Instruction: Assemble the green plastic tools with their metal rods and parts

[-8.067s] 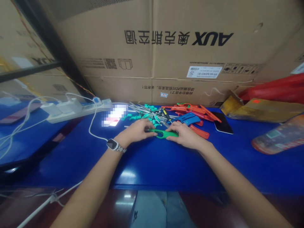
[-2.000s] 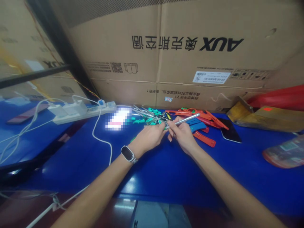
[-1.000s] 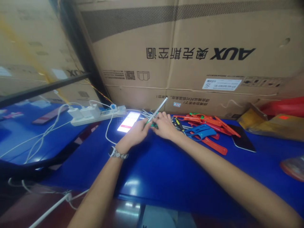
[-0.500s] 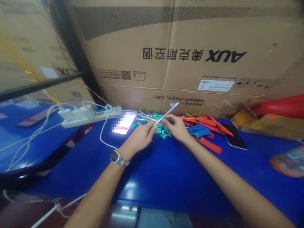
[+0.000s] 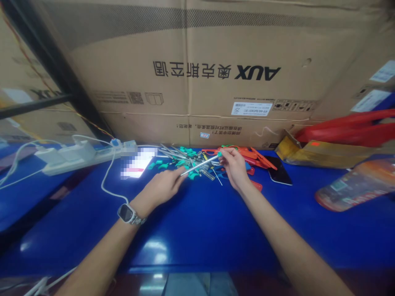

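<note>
Slim silver metal rod: here it is, slanting between your two hands, crossing in front of the loose pile of silver rods and teal plastic parts, over the glossy blue counter.
Left hand: fingers curled at the rod's near end; the grip itself is hidden, so no telling whether you clasp the rod or merely steady it.
Right hand: thumb and fingers pinching a small teal plastic piece, right at the rod's other end.
Teal-to-rod meeting: the two appear to touch; whether one is seated on the other can't be told from here.
Yellow-and-black screwdriver: lying between your hands, partly behind the rod, thin shaft pointing back towards you.
Orange-red plastic handles: just beyond and right of your right hand, with a flat black phone further right.
Step at the rod: looks like two-handed handling of the rod and its teal end.
Next at the rod: this seems to call for both ends held in line, a sure pinch on the teal piece, and a path clear of the pile.
</note>
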Tool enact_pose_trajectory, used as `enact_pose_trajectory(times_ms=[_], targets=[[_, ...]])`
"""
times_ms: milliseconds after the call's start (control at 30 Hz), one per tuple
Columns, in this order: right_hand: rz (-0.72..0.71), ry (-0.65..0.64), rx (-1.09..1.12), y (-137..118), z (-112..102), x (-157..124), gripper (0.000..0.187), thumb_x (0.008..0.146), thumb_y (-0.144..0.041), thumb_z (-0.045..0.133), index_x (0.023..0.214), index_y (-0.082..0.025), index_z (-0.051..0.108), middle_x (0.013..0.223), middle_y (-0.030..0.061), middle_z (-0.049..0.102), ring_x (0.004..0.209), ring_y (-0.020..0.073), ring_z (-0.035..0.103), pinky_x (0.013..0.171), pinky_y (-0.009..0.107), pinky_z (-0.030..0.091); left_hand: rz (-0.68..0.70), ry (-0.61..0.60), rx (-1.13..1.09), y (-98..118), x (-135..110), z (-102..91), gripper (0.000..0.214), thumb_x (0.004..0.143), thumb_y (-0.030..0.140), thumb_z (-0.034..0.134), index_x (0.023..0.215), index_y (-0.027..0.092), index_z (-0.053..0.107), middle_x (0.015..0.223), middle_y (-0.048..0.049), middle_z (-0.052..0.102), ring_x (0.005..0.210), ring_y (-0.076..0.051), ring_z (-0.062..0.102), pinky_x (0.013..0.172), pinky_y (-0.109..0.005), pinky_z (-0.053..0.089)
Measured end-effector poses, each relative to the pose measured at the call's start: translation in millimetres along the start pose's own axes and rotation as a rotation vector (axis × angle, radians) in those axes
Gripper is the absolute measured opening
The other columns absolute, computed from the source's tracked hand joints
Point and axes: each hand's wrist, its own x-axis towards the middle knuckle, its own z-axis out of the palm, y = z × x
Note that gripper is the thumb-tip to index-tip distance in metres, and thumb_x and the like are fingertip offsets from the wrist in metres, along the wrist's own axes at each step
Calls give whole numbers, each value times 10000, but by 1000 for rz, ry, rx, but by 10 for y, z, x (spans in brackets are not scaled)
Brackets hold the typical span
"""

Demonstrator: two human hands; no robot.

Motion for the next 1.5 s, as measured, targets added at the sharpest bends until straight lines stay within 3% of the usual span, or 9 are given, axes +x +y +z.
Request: enact_pose_trajectory(times_ms=[200,467,867,1000,1233,1400,1500], targets=[[-167,-92,-225,-2,-16,-43,253,716,-424,746,787,-212,627,737,-10,612,676,140,546,647,283,444,0,6,-21,-3,9,2,384,1031,445,249,1058,214,553,753,-52,647,702,-237,655,621,-307,403],[-121,-152,-260,28,13,-80,316,705,-489,766,794,-219,628,783,16,658,726,165,594,704,320,490,5,35,-25,-9,-9,-4,376,1030,433,268,1045,211,571,777,-69,663,706,-244,654,606,-301,389],[76,-192,117,22,88,-128,336,608,-385,876,705,-207,608,647,-43,589,604,102,513,624,256,455,45,84,-70,-9,-18,-31,339,1038,419,281,1000,216,551,701,-30,613,647,-215,614,599,-292,345],[78,-243,-26,1,9,-79,324,618,-409,867,753,-203,656,709,-21,652,625,113,559,649,278,484,46,79,-45,-41,-13,-11,351,1038,428,272,996,220,552,729,-36,632,657,-220,621,592,-294,341],[80,-471,-234,-124,-168,35,307,613,-384,875,727,-195,661,658,-21,686,577,109,592,587,264,484,90,55,-64,-101,-11,-6,353,1034,431,294,1040,226,582,777,-41,669,674,-215,643,615,-288,378],[95,-488,-355,-129,-115,0,365,728,-514,771,717,-187,609,520,-20,635,440,99,530,479,249,434,84,59,-41,-99,-12,-17,375,1035,440,282,1021,217,583,786,-52,674,697,-223,654,622,-287,390],[29,-467,-338,-120,-73,-19,355,727,-505,772,729,-198,595,532,-36,622,461,97,535,494,245,428,85,60,-39,-99,-12,-24,357,1035,424,288,1016,216,578,794,-54,676,699,-222,653,629,-287,392]])
